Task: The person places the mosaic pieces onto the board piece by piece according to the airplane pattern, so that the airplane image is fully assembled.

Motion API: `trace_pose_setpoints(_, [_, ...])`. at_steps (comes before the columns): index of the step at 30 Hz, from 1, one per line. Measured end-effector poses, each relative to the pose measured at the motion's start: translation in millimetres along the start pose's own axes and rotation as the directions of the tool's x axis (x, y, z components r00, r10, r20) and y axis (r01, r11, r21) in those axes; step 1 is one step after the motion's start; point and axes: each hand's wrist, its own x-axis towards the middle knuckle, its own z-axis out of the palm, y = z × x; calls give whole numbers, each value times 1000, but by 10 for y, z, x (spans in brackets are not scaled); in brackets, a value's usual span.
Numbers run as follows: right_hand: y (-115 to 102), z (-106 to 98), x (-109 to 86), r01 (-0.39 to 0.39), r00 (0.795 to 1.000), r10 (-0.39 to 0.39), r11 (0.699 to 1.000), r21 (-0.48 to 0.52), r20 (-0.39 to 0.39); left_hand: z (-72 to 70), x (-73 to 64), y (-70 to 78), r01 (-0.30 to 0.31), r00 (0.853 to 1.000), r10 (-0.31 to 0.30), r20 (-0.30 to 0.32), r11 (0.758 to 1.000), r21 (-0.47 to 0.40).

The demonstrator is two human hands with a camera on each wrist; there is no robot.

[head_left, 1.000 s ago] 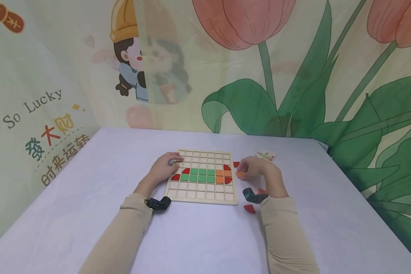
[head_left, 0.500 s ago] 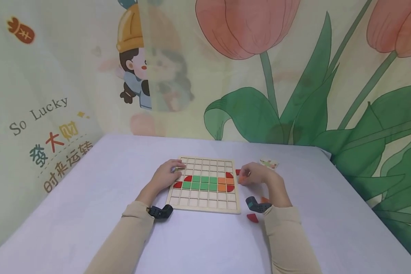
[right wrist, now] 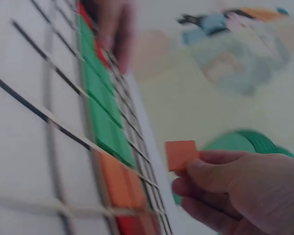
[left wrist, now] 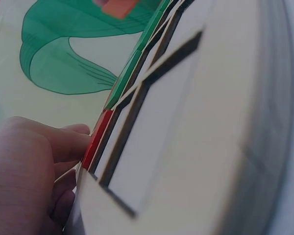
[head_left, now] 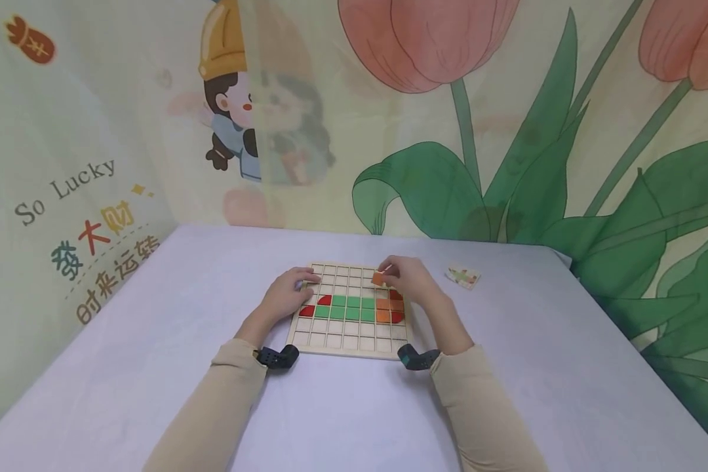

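Observation:
My right hand (head_left: 413, 280) pinches a square orange tile (right wrist: 181, 155) between thumb and fingertips, above the far right part of a wooden grid board (head_left: 349, 339). The right wrist view shows the tile lifted clear of the board. My left hand (head_left: 284, 293) rests on the board's left edge with fingers relaxed, near a red rounded tile (left wrist: 96, 138). Green tiles (head_left: 354, 308) fill two rows in the middle of the grid. Orange tiles (head_left: 383, 311) and red rounded ones sit at their right end, partly covered by my right hand.
A small printed card (head_left: 463, 276) lies on the white tablecloth (head_left: 354, 419) to the right of the board. Behind the table hangs a printed backdrop (head_left: 307, 203). The right forearm hides part of the cloth beside the board.
My right hand has picked up the orange tile beside the board and carried it left over the far right cells. The loose pieces are now hidden by the arm. The left hand stays put.

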Motion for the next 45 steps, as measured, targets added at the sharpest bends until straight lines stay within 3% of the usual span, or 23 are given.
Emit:
trace_pose_setpoints(4, [-177, 189, 45, 67, 997, -68, 997, -28, -24, -11, 9, 10, 4, 1000, -4, -5, 1000, -4])
trace_pose_setpoints(11, [-216, 389, 41, 18, 1000, -19, 999, -41, -12, 9, -6, 26, -1, 1000, 1, 6, 1000, -12])
trace_pose_setpoints(16, [-232, 466, 69, 47, 998, -49, 997, -59, -36, 5, 3, 10, 1, 1000, -1, -9, 1000, -12])
trace_pose_setpoints(27, [-260, 500, 39, 76, 994, -86, 989, -123, -74, 14, -3, 10, 10, 1000, -10, -3, 1000, -21])
trace_pose_setpoints(45, [-268, 494, 30, 98, 993, -109, 979, -181, -49, 25, 12, 3, 1, 1000, -1, -10, 1000, 4])
